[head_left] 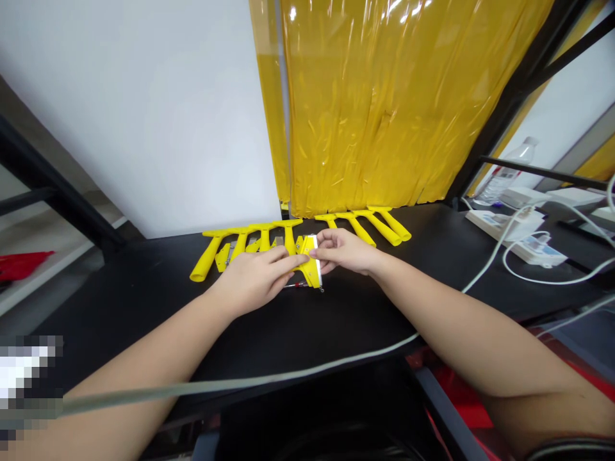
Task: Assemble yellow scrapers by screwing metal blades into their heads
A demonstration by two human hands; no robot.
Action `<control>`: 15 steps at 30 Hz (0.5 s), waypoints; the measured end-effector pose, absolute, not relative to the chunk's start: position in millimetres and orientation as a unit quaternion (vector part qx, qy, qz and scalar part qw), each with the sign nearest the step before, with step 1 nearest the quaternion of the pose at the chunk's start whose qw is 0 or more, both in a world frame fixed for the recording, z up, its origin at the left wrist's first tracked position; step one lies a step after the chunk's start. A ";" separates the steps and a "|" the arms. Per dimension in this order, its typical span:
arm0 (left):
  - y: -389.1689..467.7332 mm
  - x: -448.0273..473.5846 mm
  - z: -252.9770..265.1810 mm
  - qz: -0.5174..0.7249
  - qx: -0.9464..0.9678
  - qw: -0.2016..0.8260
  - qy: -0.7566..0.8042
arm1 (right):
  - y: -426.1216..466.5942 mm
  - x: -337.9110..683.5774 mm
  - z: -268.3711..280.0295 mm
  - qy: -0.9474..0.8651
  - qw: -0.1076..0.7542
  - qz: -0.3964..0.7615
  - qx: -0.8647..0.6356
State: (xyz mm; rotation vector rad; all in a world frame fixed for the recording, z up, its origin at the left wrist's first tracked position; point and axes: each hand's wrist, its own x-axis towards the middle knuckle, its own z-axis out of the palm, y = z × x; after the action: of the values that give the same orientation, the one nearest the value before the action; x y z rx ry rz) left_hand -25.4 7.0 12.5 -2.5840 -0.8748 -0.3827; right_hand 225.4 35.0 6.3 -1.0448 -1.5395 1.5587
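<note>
A yellow scraper (313,274) with a white strip along its edge is held just above the black table, its head turned to the right. My left hand (254,278) is closed around its handle, which the fingers mostly hide. At the strip, the thumb and fingers of my right hand (348,251) pinch the scraper's head from the right. Under my left hand a thin metal shaft with a bit of red (298,284) shows; its kind cannot be made out. Behind the left hand lie small yellow plates (222,258) and metal pieces, partly covered.
Several yellow scraper handles (205,259) lie in a row along the back, and more handles (384,229) continue right. A white cable (298,372) crosses the front of the black table (288,339). Power strips (516,240) and a plastic bottle (509,169) stand at the right.
</note>
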 end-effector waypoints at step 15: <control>7.7 -25.2 16.4 -0.173 -0.925 0.193 -0.277 | 39.5 227.0 0.5 -0.634 0.343 0.573 -0.389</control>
State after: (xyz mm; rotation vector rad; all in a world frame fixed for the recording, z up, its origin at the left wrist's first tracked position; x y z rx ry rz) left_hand -25.2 7.7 16.4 -2.5962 -0.7757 -0.4841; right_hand 227.0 39.5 0.5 -1.0103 -1.6485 1.4901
